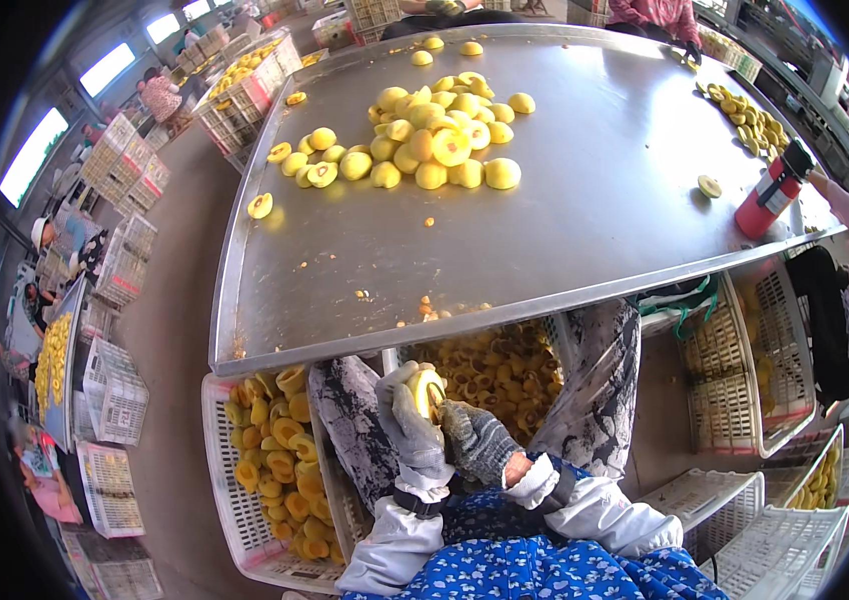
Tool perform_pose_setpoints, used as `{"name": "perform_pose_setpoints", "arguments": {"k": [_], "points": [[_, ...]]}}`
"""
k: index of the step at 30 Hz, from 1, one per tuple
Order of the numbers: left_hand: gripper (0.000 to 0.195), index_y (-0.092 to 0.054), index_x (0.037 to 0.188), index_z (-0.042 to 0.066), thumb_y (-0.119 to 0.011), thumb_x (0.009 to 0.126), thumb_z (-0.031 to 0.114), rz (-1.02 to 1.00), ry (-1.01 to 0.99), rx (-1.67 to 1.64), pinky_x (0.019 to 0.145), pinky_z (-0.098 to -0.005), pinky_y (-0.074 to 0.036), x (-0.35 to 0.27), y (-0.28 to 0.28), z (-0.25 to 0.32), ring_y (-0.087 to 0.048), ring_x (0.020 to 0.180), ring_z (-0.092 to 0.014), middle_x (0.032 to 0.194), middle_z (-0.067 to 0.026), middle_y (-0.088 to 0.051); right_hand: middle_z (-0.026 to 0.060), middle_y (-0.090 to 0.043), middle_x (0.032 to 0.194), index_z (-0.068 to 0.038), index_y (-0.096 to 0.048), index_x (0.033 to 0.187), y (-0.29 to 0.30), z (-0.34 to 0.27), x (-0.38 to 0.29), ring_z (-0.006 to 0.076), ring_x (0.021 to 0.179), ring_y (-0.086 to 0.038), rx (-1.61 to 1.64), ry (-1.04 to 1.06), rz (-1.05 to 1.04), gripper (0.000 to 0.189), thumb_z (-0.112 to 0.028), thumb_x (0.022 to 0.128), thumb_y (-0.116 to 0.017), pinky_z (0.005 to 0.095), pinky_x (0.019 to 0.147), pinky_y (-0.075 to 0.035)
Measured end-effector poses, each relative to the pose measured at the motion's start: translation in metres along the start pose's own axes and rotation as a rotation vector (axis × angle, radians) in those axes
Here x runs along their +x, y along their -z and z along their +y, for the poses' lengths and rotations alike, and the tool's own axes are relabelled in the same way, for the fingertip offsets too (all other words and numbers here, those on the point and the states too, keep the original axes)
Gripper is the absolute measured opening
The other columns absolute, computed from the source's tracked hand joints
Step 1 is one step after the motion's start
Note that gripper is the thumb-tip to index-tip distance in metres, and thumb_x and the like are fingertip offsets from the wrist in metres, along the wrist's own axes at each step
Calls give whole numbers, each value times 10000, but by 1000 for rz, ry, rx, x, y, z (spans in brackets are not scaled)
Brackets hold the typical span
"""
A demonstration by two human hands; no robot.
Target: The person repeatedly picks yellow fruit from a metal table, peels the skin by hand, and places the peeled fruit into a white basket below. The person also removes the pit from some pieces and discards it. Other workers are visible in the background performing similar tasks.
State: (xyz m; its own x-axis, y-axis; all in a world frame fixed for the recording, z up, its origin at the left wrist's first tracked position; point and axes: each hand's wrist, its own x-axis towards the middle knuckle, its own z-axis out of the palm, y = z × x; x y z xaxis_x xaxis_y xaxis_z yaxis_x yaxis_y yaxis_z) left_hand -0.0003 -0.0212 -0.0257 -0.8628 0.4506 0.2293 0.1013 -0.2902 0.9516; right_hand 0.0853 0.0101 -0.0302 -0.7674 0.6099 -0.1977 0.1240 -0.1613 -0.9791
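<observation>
Over my lap, my left hand [411, 420], in a grey glove, grips a yellow halved fruit [424, 391]. My right hand [475, 441], in a knitted grey glove, is closed beside it on a small curved metal tool [436, 396] that meets the fruit's cut face; its handle is hidden in the fist. Below both hands, between my knees, a crate holds many darker fruit pieces [503, 367]. To the left, a white plastic crate [220, 465] holds hollowed fruit halves [293, 465]. A heap of fruit halves [432, 124] lies on the metal table [559, 217].
A red bottle with a black lid [769, 196] stands near the table's right edge. Sliced fruit [747, 116] lies at the far right. People sit at the far side and at the right. Plastic crates [747, 367] stand on the floor on both sides. The table's raised rim [514, 313] crosses above my knees.
</observation>
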Motion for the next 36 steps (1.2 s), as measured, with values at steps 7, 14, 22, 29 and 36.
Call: {"name": "perform_pose_setpoints", "arguments": {"k": [7, 14, 22, 29, 36], "points": [[300, -564, 1041, 17, -397, 966, 255, -48, 123, 48, 742, -308, -506, 1, 9, -8, -568, 845, -190, 958, -89, -555, 106, -572, 658, 3, -588, 968, 4, 1, 0, 203, 569, -511, 63, -26, -2, 434, -392, 991, -408, 337, 555, -435], [314, -585, 962, -2, -390, 948, 245, -79, 157, 96, 758, -316, -489, 3, 11, -11, -570, 830, -186, 937, -87, -568, 112, -587, 668, 9, -588, 949, 11, 11, -4, 220, 598, -543, 184, 18, -48, 407, -365, 988, -433, 340, 586, -444], [279, -592, 911, -1, -394, 927, 195, -311, 219, 114, 750, -320, -488, 8, 10, 2, -598, 747, -203, 862, -108, -602, 31, -592, 720, -22, -621, 951, 27, 12, -7, 133, 644, -533, 55, 56, -156, 348, -346, 977, -495, 290, 580, -435], [251, -570, 1014, 8, -425, 975, 209, -691, 282, 162, 791, -331, -505, 6, 30, -12, -637, 820, -229, 930, -112, -633, 146, -647, 808, -45, -631, 1063, 61, 9, -8, 230, 726, -601, -157, -19, -400, 485, -486, 961, -457, 328, 697, -469], [267, -622, 872, 17, -596, 863, 282, 129, 811, -147, 584, -262, -478, -17, 8, -23, -597, 668, -167, 787, -84, -628, 199, -666, 863, -42, -634, 1016, 38, 46, -13, 335, 819, -638, -261, -68, -187, 478, -480, 958, -453, 390, 720, -477]]}}
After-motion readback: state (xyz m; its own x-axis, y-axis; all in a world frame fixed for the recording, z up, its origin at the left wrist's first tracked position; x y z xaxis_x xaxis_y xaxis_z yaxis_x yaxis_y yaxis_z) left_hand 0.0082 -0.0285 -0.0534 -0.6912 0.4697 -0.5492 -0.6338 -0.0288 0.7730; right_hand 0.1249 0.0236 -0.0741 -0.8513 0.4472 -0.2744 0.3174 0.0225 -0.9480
